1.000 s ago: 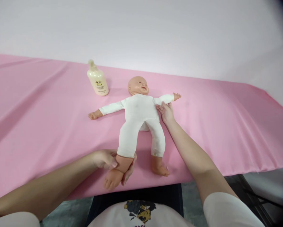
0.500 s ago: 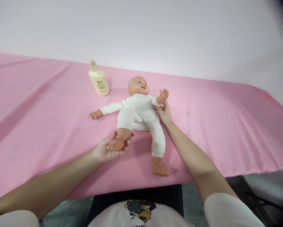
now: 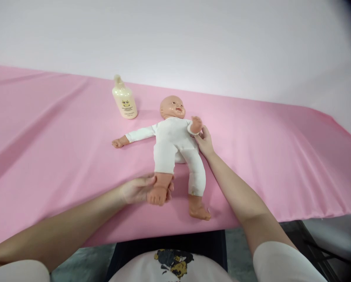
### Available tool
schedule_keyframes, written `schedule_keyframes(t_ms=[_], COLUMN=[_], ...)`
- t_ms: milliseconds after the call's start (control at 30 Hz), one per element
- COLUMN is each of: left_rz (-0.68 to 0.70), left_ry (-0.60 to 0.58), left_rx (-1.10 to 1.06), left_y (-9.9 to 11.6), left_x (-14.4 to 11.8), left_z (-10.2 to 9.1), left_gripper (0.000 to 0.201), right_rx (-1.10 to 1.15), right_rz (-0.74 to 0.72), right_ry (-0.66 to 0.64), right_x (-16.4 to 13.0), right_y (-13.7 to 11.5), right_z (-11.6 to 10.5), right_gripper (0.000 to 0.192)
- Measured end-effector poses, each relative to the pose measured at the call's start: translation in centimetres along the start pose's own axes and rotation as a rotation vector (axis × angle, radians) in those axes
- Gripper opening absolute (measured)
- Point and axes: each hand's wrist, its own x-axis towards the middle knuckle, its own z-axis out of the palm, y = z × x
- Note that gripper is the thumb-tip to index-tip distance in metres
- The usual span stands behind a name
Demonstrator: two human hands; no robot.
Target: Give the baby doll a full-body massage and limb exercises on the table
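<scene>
A baby doll (image 3: 175, 139) in a white suit lies on its back on the pink cloth (image 3: 46, 149), head toward the far side. My left hand (image 3: 138, 189) grips the doll's bare foot and ankle on the left side, with that leg partly bent and raised. My right hand (image 3: 205, 141) rests against the doll's side under its arm, which is folded up over the chest. The doll's other arm lies stretched out to the left and its other leg lies flat.
A cream lotion bottle (image 3: 124, 99) stands upright on the cloth behind the doll's outstretched arm. The cloth's near edge runs just below the doll's feet, with dark floor beneath. A plain white wall is behind the table.
My left hand first pushed the doll's leg up toward its body, then drew it partway back out. The doll's arm by my right hand lifted from flat and folded over the chest.
</scene>
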Motion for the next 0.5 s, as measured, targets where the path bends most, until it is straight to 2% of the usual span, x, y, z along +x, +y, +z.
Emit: schedule_keyframes(t_ms=[100, 200, 367, 500], left_rz=[-0.126, -0.236, -0.305, -0.345], left_ry=[-0.135, -0.202, -0.188, -0.151], left_rx=[0.086, 0.176, 0.403, 0.513], left_y=[-0.4, -0.3, -0.2, -0.4], left_x=[-0.2, -0.2, -0.1, -0.2], left_z=[0.3, 0.8, 0.8, 0.0], left_gripper=[0.040, 0.043, 0.043, 0.040], right_rx=[0.069, 0.119, 0.223, 0.291], right_rz=[0.044, 0.082, 0.211, 0.300], right_ry=[0.117, 0.208, 0.314, 0.331], right_x=[0.4, 0.9, 1.6, 1.9], right_y=[0.9, 1.6, 2.0, 1.8], right_z=[-0.4, -0.8, -1.2, -1.4], right_gripper=[0.034, 0.034, 0.036, 0.034])
